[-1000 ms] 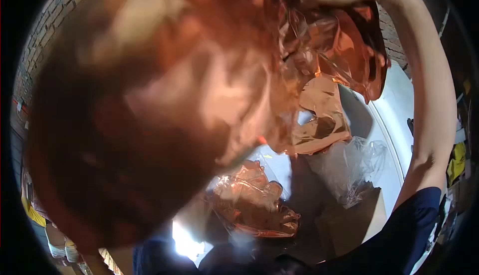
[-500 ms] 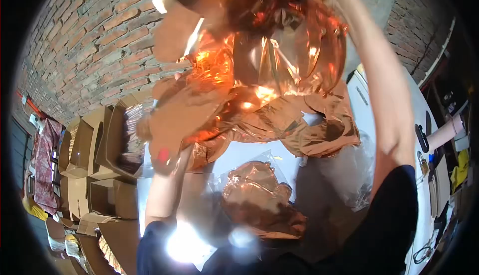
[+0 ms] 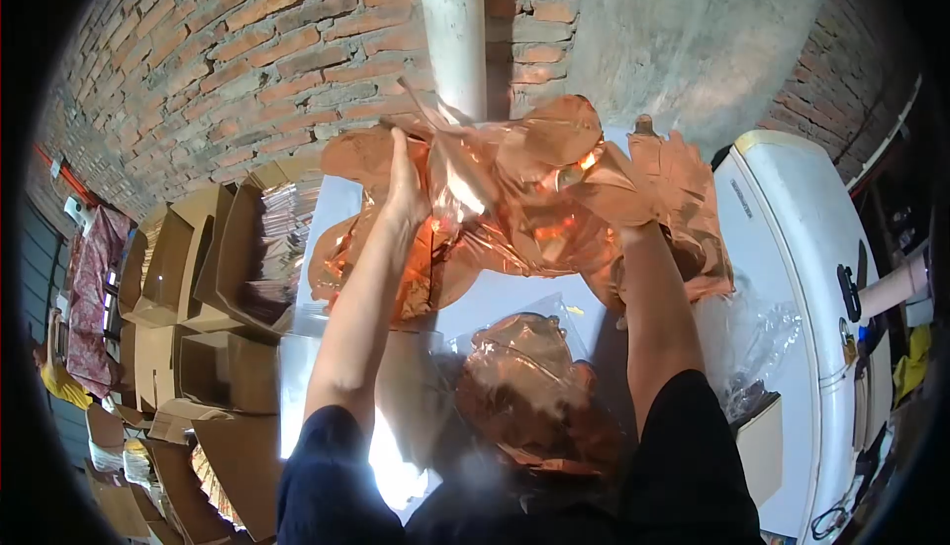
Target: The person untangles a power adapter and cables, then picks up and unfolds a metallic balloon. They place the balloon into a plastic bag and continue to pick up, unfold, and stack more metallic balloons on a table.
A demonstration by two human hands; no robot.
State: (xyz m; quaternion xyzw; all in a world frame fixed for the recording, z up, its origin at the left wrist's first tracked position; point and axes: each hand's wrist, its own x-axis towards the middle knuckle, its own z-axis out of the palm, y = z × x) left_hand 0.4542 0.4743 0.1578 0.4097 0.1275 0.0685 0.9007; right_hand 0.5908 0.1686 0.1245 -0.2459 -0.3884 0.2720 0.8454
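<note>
A crumpled heap of copper-coloured foil sheets, like flat foil balloons point(image 3: 549, 184), spreads across the white table point(image 3: 465, 303). My left hand point(image 3: 404, 184) presses against the heap's left side, its visible fingers stretched upward; foil covers part of the hand. On the right, my right hand point(image 3: 636, 236) reaches into the foil, which hides its fingers. Nearer my body lies a clear plastic bag point(image 3: 529, 347) with folded copper foil inside.
Open cardboard boxes point(image 3: 223, 367) with stacked flat packs stand at the left. Clear plastic wrap point(image 3: 757, 342) lies right of the heap, beside a white rounded appliance point(image 3: 792, 189). A brick wall point(image 3: 247, 60) and a white pipe point(image 3: 450, 31) rise behind the table.
The raised foil has come down onto the heap on the table. Both my hands have lowered with it, and my right arm has moved inward to the left.
</note>
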